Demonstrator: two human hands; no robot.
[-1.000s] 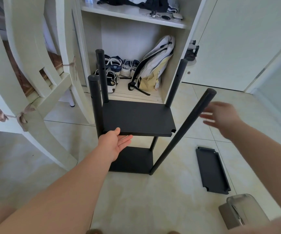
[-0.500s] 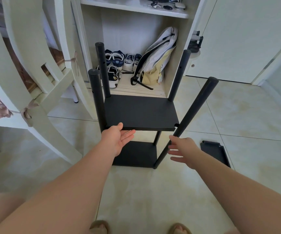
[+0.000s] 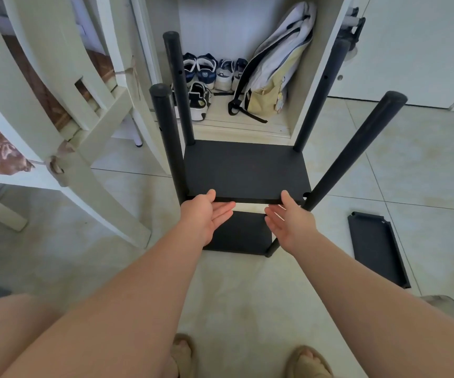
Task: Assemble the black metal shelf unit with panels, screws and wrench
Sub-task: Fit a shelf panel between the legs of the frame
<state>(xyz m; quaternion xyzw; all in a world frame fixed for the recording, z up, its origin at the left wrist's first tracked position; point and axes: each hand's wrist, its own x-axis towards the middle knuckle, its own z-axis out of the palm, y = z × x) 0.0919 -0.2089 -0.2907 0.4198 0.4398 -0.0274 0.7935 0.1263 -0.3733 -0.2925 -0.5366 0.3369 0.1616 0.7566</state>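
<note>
The black metal shelf unit stands on the tiled floor, with an upper panel (image 3: 245, 170) and a lower panel (image 3: 236, 233) between black poles. The near right pole (image 3: 357, 151) leans outward, away from the upper panel's notched corner. My left hand (image 3: 206, 214) and my right hand (image 3: 288, 219) are both at the upper panel's front edge, palms up, fingers straight under it and thumbs on top. A spare black panel (image 3: 376, 246) lies on the floor to the right. No screws or wrench are in sight.
A white chair (image 3: 56, 148) with a tied cushion stands close on the left. Behind the unit is an open white cabinet (image 3: 305, 105) holding shoes (image 3: 206, 75) and a backpack (image 3: 272, 69). My sandalled feet (image 3: 307, 361) are at the bottom edge.
My right hand came down from beside the leaning pole to the upper panel's front edge. My left hand stayed at that edge. The camera tilted further down.
</note>
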